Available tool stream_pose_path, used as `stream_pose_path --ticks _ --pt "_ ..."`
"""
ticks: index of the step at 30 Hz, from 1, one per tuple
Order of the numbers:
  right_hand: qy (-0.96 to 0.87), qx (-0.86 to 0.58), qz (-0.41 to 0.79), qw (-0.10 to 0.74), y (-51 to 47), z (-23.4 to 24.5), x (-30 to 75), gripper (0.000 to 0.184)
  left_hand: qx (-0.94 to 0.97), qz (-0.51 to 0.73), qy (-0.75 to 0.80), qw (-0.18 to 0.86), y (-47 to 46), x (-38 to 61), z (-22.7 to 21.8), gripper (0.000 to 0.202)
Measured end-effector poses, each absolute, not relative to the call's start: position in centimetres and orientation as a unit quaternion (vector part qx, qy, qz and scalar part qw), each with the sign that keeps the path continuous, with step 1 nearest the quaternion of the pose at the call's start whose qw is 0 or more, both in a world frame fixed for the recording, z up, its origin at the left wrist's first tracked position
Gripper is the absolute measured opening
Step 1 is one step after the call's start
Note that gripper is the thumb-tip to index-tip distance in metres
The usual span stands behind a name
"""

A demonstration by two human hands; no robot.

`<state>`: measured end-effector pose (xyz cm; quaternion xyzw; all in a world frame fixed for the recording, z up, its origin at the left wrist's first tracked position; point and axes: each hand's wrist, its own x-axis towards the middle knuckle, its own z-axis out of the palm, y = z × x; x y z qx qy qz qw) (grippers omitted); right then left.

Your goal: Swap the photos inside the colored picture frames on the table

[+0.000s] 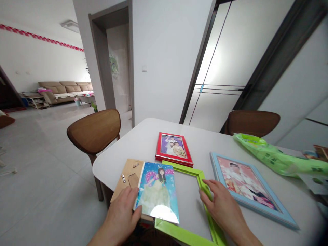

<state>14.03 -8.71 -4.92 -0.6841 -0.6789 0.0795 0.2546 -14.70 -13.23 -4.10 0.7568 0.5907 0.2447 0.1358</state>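
A glossy photo (159, 194) of a person in a pale dress on a blue background overlaps the left side of a bright green picture frame (184, 236), which has no picture inside it. Under the photo's left part lies a brown backing board (129, 169) with metal clips and a cut-out stand. My left hand (123, 212) is closed at the photo's left edge, fingers and thumb against it, over the board. With thumb and fingers, my right hand (221, 205) grips the green frame's right bar.
A red picture frame (174, 148) with a photo lies behind the green one. To the right are a light blue framed picture (246, 184) and a green plastic bag (276, 159). Wooden chairs (96, 131) stand around the white table (200, 136).
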Motion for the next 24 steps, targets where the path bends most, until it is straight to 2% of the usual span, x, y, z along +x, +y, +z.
stream_pose_path --ticks 3,6,9,12,15,19,22,24 --pt "-0.626 -0.642 0.286 0.337 -8.5 -4.8 10.8 0.048 0.774 0.255 0.570 0.103 -13.5 -13.6 -4.3 0.042" --pt "-0.506 -0.587 0.493 0.395 -8.0 -4.8 7.5 0.055 0.813 0.244 0.514 0.125 -13.8 -12.1 -4.5 0.055" --pt "-0.433 -0.494 0.625 0.422 -7.9 -3.6 5.4 0.041 0.848 0.240 0.453 0.136 -13.7 -10.8 -4.8 0.067" --pt "-0.411 -0.439 0.652 0.462 -8.6 -1.0 4.7 0.032 0.854 0.312 0.403 0.105 -13.1 -10.2 -4.7 0.066" --pt "-0.406 -0.415 0.632 0.514 -9.6 0.9 4.6 0.039 0.814 0.436 0.361 0.132 -12.5 -9.7 -3.6 0.055" --pt "-0.345 -0.470 0.614 0.532 -10.6 -0.4 4.9 0.047 0.614 0.601 0.399 0.320 -12.9 -7.5 -1.5 0.032" --pt "-0.279 -0.450 0.648 0.547 -10.8 -2.5 5.4 0.046 0.445 0.644 0.386 0.489 -13.2 -5.6 -0.6 0.036" --pt "-0.248 -0.424 0.644 0.586 -10.8 -3.2 6.1 0.045 0.379 0.641 0.363 0.559 -12.9 -4.9 -0.5 0.043"
